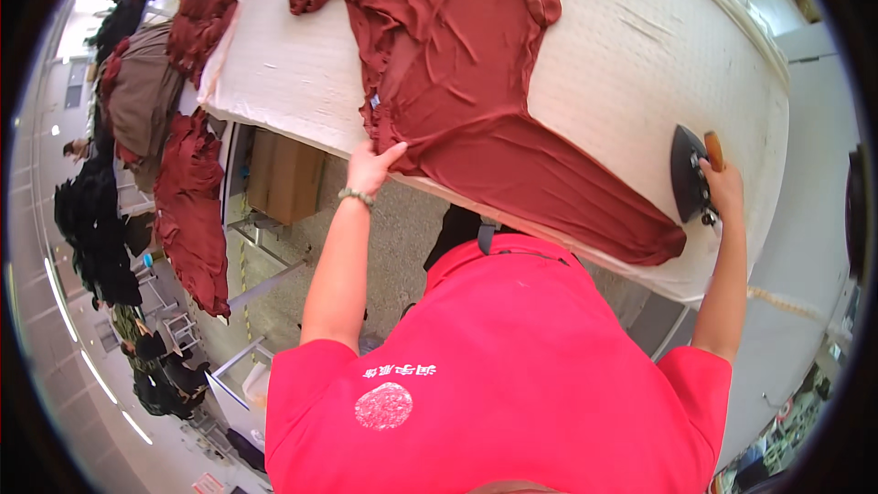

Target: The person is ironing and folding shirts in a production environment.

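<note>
A dark red long-sleeved garment lies spread over the padded white ironing table, one sleeve stretched toward the right along the near edge. My left hand pinches the garment's edge near the sleeve's shoulder end, at the front rim of the table. On the right, my right hand is wrapped around the orange-brown handle of a black iron. The iron rests on the white cover, a little beyond the cuff and apart from the cloth. Small creases show across the garment's body.
More dark red garments hang over the left side, next to a brown cloth pile. Under the table stands a cardboard box. Black clothes hang farther left. A pale cord runs off at the right.
</note>
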The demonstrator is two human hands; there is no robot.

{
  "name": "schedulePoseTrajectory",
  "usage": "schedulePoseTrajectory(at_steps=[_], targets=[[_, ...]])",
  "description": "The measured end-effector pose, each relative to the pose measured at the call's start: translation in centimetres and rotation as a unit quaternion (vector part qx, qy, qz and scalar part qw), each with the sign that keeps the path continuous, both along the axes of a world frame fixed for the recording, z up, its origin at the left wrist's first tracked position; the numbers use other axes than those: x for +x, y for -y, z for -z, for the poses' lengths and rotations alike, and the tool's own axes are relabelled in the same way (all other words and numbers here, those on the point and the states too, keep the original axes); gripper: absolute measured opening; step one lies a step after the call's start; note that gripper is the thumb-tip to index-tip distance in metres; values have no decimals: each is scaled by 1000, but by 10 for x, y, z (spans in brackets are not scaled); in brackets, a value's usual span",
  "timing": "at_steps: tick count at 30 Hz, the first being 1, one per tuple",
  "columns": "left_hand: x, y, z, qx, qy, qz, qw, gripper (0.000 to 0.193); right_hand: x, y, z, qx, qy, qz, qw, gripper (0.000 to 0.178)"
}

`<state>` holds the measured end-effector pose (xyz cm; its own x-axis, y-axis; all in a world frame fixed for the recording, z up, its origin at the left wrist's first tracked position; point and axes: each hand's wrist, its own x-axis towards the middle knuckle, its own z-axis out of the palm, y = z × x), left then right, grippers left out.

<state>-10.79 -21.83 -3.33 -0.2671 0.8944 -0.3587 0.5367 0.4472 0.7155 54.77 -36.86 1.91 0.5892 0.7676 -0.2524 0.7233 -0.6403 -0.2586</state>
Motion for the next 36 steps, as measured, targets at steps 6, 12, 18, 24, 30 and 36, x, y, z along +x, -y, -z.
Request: schedulePoseTrajectory(at_steps=[6,12,18,24,30,36], targets=[[91,-59,-72,212,152,-43,964,29,26,-8,-6,-41,-53,179,982,52],[207,55,-182,80,316,530,783,24,-34,-74,-80,275,233,-104,927,46],[169,90,-239,41,380,638,668,26,-162,-139,-106,337,-226,-253,878,37],[112,77,-204,95,320,593,733,26,-299,-211,10,184,-264,-278,905,60],[79,-18,-134,-122,327,386,854,21,-391,-281,66,29,-187,-320,928,35],[12,-263,-216,535,231,108,806,15,-160,-282,-31,373,-8,66,925,28]])
